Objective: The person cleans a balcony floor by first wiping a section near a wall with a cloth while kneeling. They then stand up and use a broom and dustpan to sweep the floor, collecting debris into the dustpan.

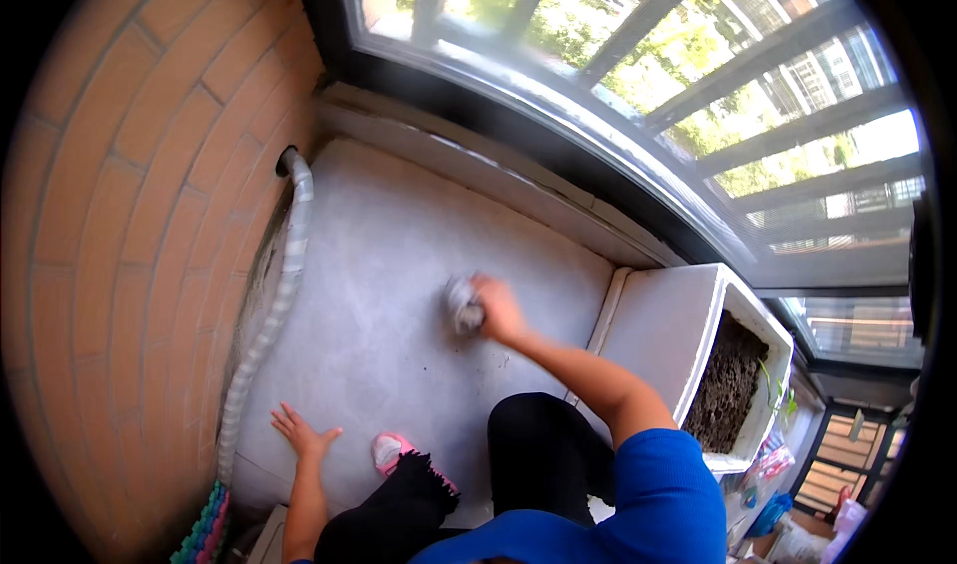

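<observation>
My right hand (498, 310) grips a crumpled grey cloth (462, 303), somewhat blurred, and presses it against the middle of the pale grey floor (369, 225). A few dark specks lie on the floor just below the cloth. On the left, my left hand (304, 436) has its fingers spread and rests on or just over the floor, holding nothing; I cannot tell whether it bears weight. Between that hand and my bent knees shows a pink and white shoe (389, 452), partly covered by a frayed black trouser leg (404, 499).
A white-wrapped pipe (289, 265) runs along the brick wall (150, 215) at left. To the right stands a white planter (648, 330) with dark soil (733, 375) and a small green plant. A barred window (638, 76) rises above a ledge at the far side. Assorted household items crowd the lower right.
</observation>
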A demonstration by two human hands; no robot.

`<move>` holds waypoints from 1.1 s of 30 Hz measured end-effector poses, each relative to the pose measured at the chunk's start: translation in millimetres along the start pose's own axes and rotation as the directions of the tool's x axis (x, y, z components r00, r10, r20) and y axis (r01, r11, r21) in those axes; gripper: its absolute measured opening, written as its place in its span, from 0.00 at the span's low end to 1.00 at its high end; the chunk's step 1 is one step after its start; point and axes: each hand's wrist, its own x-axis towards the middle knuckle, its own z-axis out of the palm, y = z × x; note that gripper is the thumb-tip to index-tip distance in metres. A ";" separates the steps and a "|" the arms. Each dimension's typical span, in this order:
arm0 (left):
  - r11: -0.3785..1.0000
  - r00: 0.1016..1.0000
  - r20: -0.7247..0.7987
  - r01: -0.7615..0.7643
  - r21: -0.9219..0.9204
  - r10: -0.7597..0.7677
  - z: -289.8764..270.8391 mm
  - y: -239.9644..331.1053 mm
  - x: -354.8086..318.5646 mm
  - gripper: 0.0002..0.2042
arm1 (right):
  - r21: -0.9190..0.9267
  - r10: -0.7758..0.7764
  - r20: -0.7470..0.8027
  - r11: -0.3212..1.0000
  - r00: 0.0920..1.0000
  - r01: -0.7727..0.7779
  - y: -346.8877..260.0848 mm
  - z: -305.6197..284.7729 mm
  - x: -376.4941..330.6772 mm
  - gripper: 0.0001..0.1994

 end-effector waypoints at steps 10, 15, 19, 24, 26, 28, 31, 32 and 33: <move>0.999 0.999 0.016 0.038 0.016 -0.038 -0.9 9.5 -1.9 0.69 | -0.232 0.183 -0.098 0.952 0.978 -0.201 4.3 11.6 49.8 0.28; 0.999 0.999 0.004 0.031 -0.031 -0.031 -2.6 8.0 -2.2 0.69 | -0.163 -0.295 0.308 0.920 0.904 0.356 -52.9 51.9 -32.9 0.28; 0.997 0.997 0.026 0.068 -0.027 -0.067 -8.5 11.8 -4.5 0.68 | 0.127 -0.241 0.223 0.968 0.945 0.217 -60.8 22.6 36.8 0.28; 0.999 0.999 -0.015 0.034 -0.004 -0.034 -3.5 11.1 -0.4 0.69 | -0.199 0.027 -0.025 0.979 0.999 -0.032 -16.5 -14.7 192.2 0.26; 0.999 0.999 0.010 0.046 -0.007 -0.046 -5.4 20.5 4.5 0.70 | -0.265 0.082 -0.061 0.959 0.995 -0.096 6.2 0.1 204.4 0.27; 0.993 0.992 0.066 0.114 -0.021 -0.112 -10.6 22.6 1.2 0.70 | -0.398 0.058 -0.113 0.912 0.992 -0.099 -17.4 20.3 190.6 0.28; 0.986 0.986 0.056 0.154 0.065 -0.158 -12.8 24.3 4.1 0.71 | -0.366 -0.108 0.059 0.923 0.992 0.122 -34.9 40.5 149.9 0.28; 0.982 0.981 0.074 0.172 0.073 -0.177 -12.5 26.4 1.9 0.71 | -0.345 -0.168 0.023 0.924 0.986 0.165 -39.6 54.4 133.2 0.27; 0.979 0.977 0.082 0.189 0.079 -0.195 -16.1 29.4 2.2 0.71 | -0.299 -0.185 0.048 0.935 0.982 0.191 -52.9 60.6 117.4 0.26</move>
